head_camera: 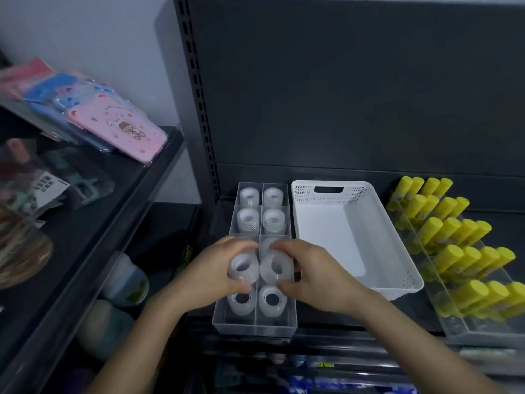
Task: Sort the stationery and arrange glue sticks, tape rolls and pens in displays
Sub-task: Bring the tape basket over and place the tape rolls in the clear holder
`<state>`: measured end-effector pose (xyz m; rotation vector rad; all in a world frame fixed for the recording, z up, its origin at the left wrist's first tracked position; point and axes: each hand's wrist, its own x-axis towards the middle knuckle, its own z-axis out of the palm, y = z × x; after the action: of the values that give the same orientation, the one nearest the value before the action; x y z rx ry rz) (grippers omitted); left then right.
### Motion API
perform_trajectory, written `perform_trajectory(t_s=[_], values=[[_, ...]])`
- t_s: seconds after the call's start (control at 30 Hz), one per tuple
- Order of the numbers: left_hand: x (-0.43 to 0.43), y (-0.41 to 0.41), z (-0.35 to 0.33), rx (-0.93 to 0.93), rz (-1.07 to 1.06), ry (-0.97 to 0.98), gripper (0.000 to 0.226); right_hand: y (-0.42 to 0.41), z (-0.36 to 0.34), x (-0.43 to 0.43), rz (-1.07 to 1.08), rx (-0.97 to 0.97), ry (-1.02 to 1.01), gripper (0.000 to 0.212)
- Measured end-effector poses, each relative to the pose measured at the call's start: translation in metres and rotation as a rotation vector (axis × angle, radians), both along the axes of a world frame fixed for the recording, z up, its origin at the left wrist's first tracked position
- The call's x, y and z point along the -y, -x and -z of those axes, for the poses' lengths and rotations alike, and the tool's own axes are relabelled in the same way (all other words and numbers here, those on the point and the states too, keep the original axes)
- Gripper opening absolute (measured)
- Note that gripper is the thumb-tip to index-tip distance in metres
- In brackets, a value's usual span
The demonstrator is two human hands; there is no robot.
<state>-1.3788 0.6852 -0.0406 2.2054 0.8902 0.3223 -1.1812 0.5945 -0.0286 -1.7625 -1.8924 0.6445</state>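
Clear plastic makes up the tray (255, 330) I am working over, a long box split into two columns of compartments on the black shelf (422, 311). The four back compartments (261, 207) each hold one frosted white tape roll standing on end, core hole up. The two front compartments hold one roll (241, 304) and another (272, 301), set the same way.

Over the middle of the tray, my left grip (210, 271) is clamped on a left roll (243, 268), fingers curled over its top and thumb under it. My right grip (315, 277) is clamped on a right roll (276, 269), wider than its neighbour. The two held rolls sit side by side, almost touching, tilted towards me so their holes show. A further roll (268, 244) shows just behind the right one, partly hidden by my fingers.

Just beside the tray on the right stands a white basket (335, 237) with perforated walls and a handle slot. Beyond it, a clear tiered display (460, 328) carries yellow glue sticks (454, 231) in leaning rows, caps up.

On the shelf to my left lie pink packs (119, 123), blurred.
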Motion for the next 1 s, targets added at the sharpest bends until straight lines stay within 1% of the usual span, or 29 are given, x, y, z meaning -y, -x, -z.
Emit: perform_trajectory(t_s=[0.1, 0.23, 0.33, 0.4, 0.6, 0.73, 0.83, 0.9, 1.0], values=[[0.010, 0.006, 0.011, -0.070, 0.035, -0.022, 0.053, 0.006, 0.007, 0.006, -0.037, 0.137, 0.021, 0.054], [0.013, 0.013, 0.021, -0.105, 0.050, -0.079, 0.054, 0.012, 0.013, 0.007, -0.074, 0.236, 0.009, 0.049], [0.013, 0.017, 0.023, -0.130, 0.061, -0.116, 0.055, 0.014, 0.017, 0.009, -0.093, 0.342, 0.000, 0.050], [0.014, 0.018, 0.024, -0.155, 0.068, -0.153, 0.057, 0.016, 0.018, 0.010, -0.098, 0.362, -0.004, 0.046], [0.015, 0.014, 0.025, -0.212, 0.100, -0.371, 0.053, 0.018, 0.023, 0.009, -0.111, 0.451, -0.021, 0.040], [0.014, 0.016, 0.033, -0.187, 0.123, -0.453, 0.054, 0.019, 0.024, 0.009, -0.131, 0.512, -0.035, 0.045], [0.014, 0.018, 0.037, -0.208, 0.136, -0.452, 0.058, 0.018, 0.025, 0.009, -0.163, 0.523, -0.028, 0.058], [0.015, 0.019, 0.038, -0.203, 0.125, -0.437, 0.058, 0.017, 0.023, 0.009, -0.169, 0.485, -0.012, 0.063], [0.014, 0.019, 0.034, -0.186, 0.085, -0.349, 0.058, 0.013, 0.016, 0.008, -0.121, 0.332, 0.003, 0.058]])
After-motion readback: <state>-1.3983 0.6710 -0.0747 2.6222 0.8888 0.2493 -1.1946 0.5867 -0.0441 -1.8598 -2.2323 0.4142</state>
